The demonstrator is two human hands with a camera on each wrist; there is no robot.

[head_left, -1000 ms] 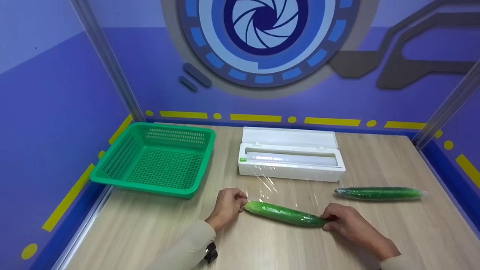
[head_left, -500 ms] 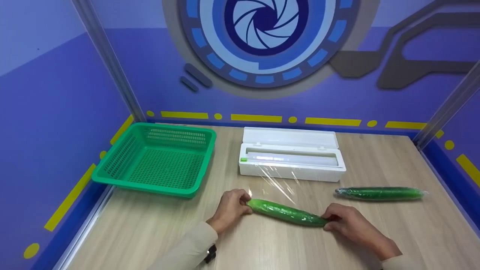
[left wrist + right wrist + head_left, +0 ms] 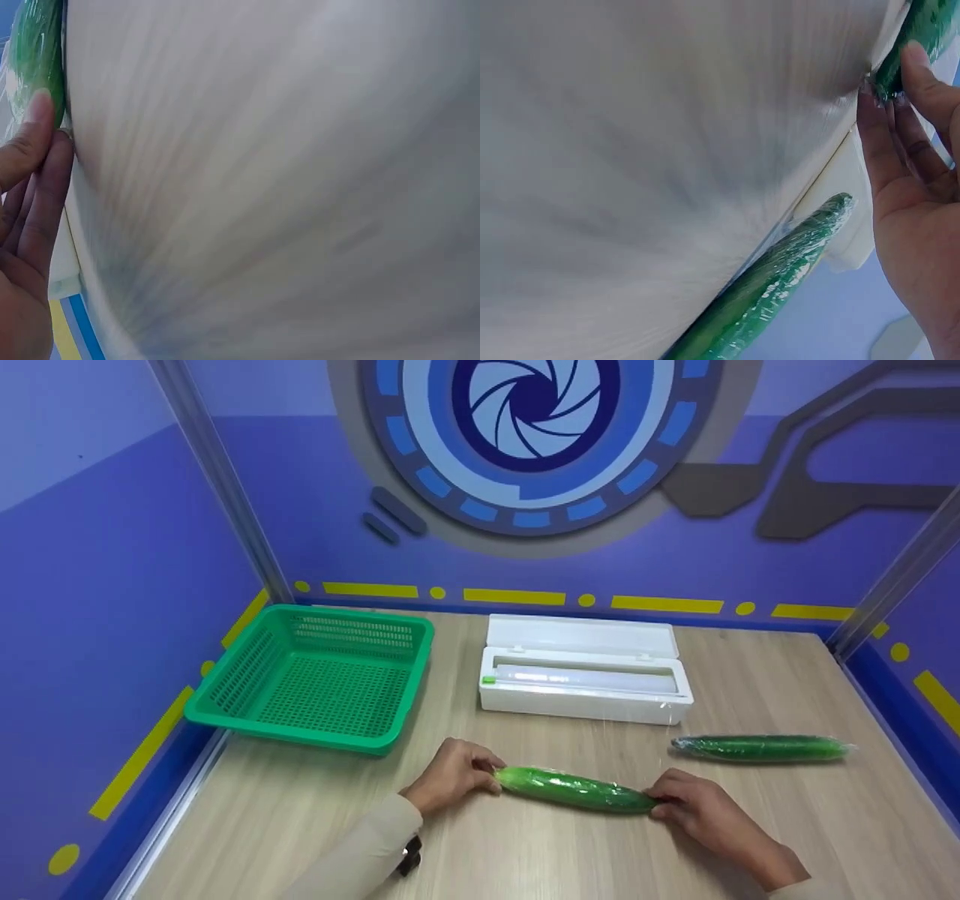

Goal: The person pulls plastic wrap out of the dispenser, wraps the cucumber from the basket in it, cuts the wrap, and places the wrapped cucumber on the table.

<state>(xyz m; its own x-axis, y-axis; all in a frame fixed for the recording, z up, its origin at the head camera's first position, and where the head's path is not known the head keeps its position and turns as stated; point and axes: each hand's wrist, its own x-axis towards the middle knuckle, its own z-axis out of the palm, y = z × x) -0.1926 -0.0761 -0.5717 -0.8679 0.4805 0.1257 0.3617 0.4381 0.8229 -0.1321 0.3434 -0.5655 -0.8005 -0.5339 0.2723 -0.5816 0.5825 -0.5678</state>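
A green cucumber (image 3: 574, 790) lies near the front middle, with clear, shiny film over its skin. My left hand (image 3: 452, 774) pinches its paler left end between thumb and fingers. At the darker right end, my right hand (image 3: 701, 812) does the same. The left wrist view catches the left thumb (image 3: 39, 116) against the film-covered end. In the right wrist view, film bunches at the cucumber's tip (image 3: 889, 79) by the right fingertips. Behind it stands a white cling film box (image 3: 581, 706), lid up, with the film roll (image 3: 585, 678) inside.
Another cucumber (image 3: 761, 748), wrapped in film, lies to the right beyond my right hand. A green perforated basket (image 3: 300, 733) stands at the back left. Blue printed panels (image 3: 525, 566) enclose the wooden table (image 3: 570, 862) at the back and both sides.
The bright streaks of film between the box and the cucumber have faded. My left hand and the cucumber's left end have shifted slightly; the right hand keeps its grip almost in place.
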